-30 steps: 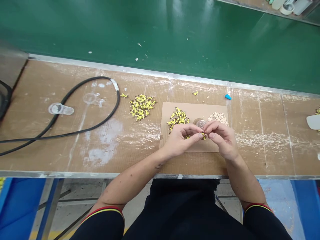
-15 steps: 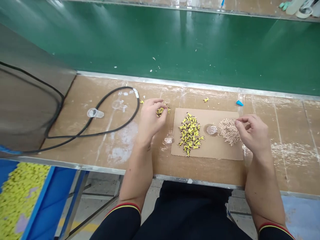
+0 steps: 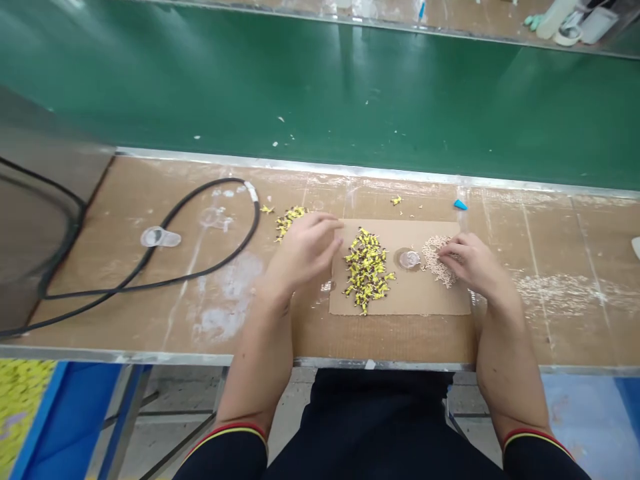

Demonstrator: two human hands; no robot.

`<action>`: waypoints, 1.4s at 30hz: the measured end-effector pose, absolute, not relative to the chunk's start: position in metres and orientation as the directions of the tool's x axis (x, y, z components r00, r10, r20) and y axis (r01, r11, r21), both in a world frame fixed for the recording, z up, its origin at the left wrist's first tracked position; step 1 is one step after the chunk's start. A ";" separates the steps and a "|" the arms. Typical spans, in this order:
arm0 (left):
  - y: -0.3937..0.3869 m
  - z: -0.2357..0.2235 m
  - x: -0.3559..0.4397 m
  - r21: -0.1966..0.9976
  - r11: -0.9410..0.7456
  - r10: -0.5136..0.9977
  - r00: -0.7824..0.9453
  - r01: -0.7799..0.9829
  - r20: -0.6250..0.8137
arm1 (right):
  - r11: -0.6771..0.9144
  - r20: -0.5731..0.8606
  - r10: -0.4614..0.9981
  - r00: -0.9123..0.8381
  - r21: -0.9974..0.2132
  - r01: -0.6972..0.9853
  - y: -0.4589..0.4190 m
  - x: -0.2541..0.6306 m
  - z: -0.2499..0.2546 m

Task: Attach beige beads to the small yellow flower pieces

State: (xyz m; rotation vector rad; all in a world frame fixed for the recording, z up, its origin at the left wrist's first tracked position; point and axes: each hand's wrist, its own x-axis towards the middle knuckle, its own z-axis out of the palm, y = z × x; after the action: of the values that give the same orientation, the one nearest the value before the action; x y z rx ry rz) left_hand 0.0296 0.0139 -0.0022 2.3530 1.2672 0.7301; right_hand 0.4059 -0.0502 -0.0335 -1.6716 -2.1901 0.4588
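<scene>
A cardboard pad (image 3: 405,300) lies on the bench in front of me. On it sit a heap of small yellow-and-black parts (image 3: 367,269), a small clear round piece (image 3: 409,259) and a heap of tiny beige parts (image 3: 436,257). My left hand (image 3: 303,248) hovers between that yellow heap and a second yellow pile (image 3: 287,219) off the pad, its fingers stretched toward the pad and blurred. My right hand (image 3: 470,261) rests on the beige heap with its fingertips pinched together among the parts; what they hold is too small to see.
A black cable (image 3: 165,230) loops across the left of the bench beside a clear plastic piece (image 3: 159,237). A green conveyor belt (image 3: 320,93) runs behind the bench. A small blue cone (image 3: 460,205) lies near the far edge. A blue bin with yellow parts (image 3: 20,413) sits lower left.
My hands, together at the pad a second ago, separated. The left went to the left yellow pile and has swung back toward the pad. The right dropped onto the beige heap.
</scene>
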 end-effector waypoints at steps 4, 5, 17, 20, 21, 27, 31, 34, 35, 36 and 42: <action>0.008 -0.008 0.047 0.532 -0.605 0.748 0.651 0.592 0.126 | 0.244 0.083 0.969 -0.233 -0.486 0.840 -0.049 0.402 -0.021; 0.008 -0.009 0.049 0.534 -0.603 0.745 0.657 0.592 0.114 | 0.240 0.094 0.970 -0.223 -0.500 0.832 -0.049 0.402 -0.019; 0.012 -0.009 0.036 0.508 -0.530 0.767 0.639 0.679 -0.055 | 0.205 0.167 0.977 -0.135 -0.541 0.816 -0.052 0.399 -0.007; 0.009 -0.011 0.042 0.469 -0.519 0.778 0.622 0.715 -0.086 | 0.190 0.229 0.971 -0.066 -0.576 0.795 -0.053 0.395 -0.005; 0.008 -0.012 0.044 0.458 -0.515 0.783 0.615 0.725 -0.092 | 0.179 0.237 0.971 -0.039 -0.604 0.777 -0.054 0.393 -0.005; 0.010 -0.018 0.047 0.463 -0.519 0.787 0.613 0.718 -0.069 | 0.126 0.196 0.974 0.115 -0.885 0.449 -0.056 0.384 -0.004; 0.014 -0.014 0.041 0.516 -0.513 0.784 0.619 0.686 -0.044 | 0.160 0.203 0.968 0.146 -0.951 0.265 -0.057 0.380 -0.003; 0.012 -0.002 0.038 0.584 -0.481 0.834 0.546 0.654 0.076 | 0.182 0.205 0.970 0.133 -0.969 0.168 -0.058 0.377 -0.002; 0.010 0.002 0.040 0.619 -0.465 0.852 0.510 0.632 0.119 | 0.180 0.199 0.973 0.119 -0.972 0.152 -0.059 0.375 -0.002; 0.007 0.006 0.042 0.659 -0.456 0.861 0.484 0.598 0.156 | 0.175 0.191 0.976 0.108 -0.974 0.142 -0.060 0.373 -0.002; -0.023 0.010 0.077 0.756 -0.605 0.714 0.591 0.250 0.376 | 0.085 0.099 0.988 0.120 -0.990 0.114 -0.076 0.343 0.005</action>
State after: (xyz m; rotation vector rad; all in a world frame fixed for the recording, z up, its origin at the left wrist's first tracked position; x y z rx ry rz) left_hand 0.0775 -0.0228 0.0102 2.1558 0.7608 0.9018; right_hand 0.3430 -0.0758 0.0050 -1.2756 -1.2357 0.9952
